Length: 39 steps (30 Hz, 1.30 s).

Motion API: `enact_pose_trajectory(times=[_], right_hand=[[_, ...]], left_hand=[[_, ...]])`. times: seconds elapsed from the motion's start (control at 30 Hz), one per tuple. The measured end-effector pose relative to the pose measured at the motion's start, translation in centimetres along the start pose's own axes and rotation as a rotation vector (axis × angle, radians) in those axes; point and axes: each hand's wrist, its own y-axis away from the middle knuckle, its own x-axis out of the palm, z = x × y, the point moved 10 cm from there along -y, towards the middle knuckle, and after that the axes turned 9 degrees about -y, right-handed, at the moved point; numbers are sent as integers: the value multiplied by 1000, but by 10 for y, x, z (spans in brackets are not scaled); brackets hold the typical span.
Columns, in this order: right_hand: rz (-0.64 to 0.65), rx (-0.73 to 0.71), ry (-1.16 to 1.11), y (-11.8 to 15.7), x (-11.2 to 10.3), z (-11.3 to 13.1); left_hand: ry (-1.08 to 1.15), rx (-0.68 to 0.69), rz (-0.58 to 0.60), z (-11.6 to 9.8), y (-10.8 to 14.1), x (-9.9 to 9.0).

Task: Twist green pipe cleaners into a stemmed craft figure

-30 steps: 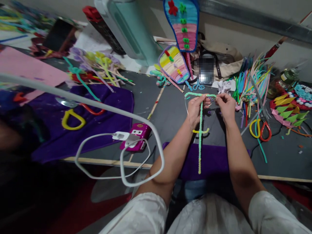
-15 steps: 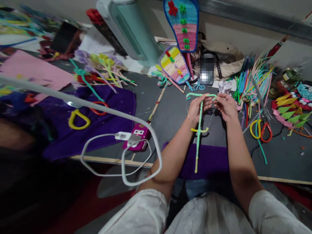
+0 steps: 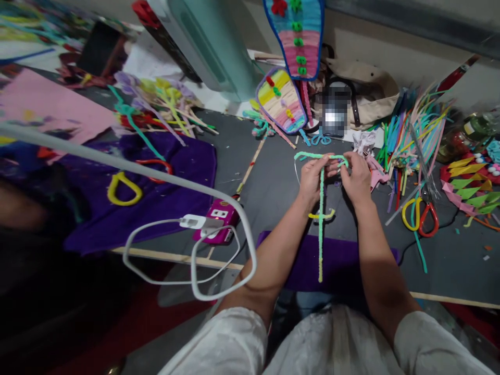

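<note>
A green pipe cleaner figure (image 3: pixel 321 208) hangs down from my hands: a long twisted stem with a crosspiece on top, a short yellow crossbar (image 3: pixel 326 214) lower down and a yellowish bottom end. My left hand (image 3: pixel 311 182) pinches it where stem and top piece meet. The top piece reaches left past my fingers, and a thin wire droops from its tip. My right hand (image 3: pixel 357 177) has its fingers closed at the right end of the top piece, which is bent into a curl. Some of the right fingertips are hidden.
Red-and-yellow-handled scissors (image 3: pixel 420 214) lie right, near a bundle of colourful pipe cleaners (image 3: pixel 417 140). Two striped paddle-shaped crafts (image 3: pixel 282 101) stand behind, by a phone (image 3: pixel 335 110). A white cable (image 3: pixel 250 219) arches at left over a pink power strip (image 3: pixel 219 221) and purple cloth (image 3: pixel 183 172).
The right end of the green top piece has been bent downward into a curl. My right hand has turned and shifted slightly left. The camera view has tilted a little.
</note>
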Motion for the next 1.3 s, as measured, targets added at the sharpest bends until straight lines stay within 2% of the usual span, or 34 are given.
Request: enact_pose_trajectory(times=[0.1,0.2,0.33,0.47,0.6,0.73,0.9,1.03,1.13,1.3], right_hand=[[-26,4,13,1,-3,-1],[-53,79,-56,1,-8,-8],[-103,295,-273,5,-10,-27],[-134,526,-627,12,-2,-47],[-117,760,-891,23,11,-62],[-60,949,-1084,34,21,-64],[-57,945,-1140,35,20,-54],[-133,836,-1020,30,11,-51],[-128,766,-908,27,7,-51],[-118,805,-912,27,6,-54]], left_hand=[[16,-4,16,2,1,1],[18,-17,38,5,1,3],[-6,-45,2,8,4,-1],[-21,-69,15,9,8,1],[-32,-98,30,11,12,2],[-13,-111,72,12,16,5],[0,-123,83,14,19,5],[-29,-114,44,14,21,1],[-44,-105,18,13,21,-1],[-33,-108,30,12,21,3]])
